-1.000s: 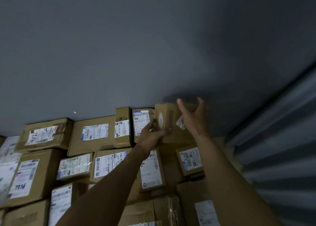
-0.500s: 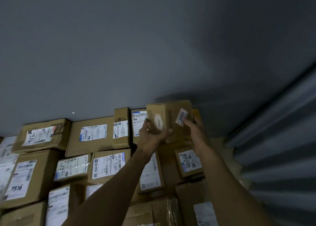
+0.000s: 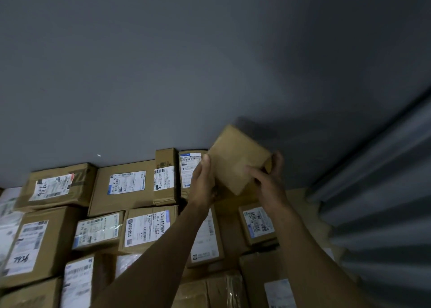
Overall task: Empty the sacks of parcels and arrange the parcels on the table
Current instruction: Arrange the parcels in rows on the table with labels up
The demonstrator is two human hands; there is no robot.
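Cardboard parcel (image 3: 238, 161) has rotated within the last half second: its stickered face is now hidden and a plain face shows. It is held tilted above the right end of the back row (image 3: 126, 186), close to the wall (image 3: 186, 74). The left hand (image 3: 203, 186) grips its left edge and the right hand (image 3: 268, 181) clasps its right corner. Placement appears pending, and the label is probably being oriented first.
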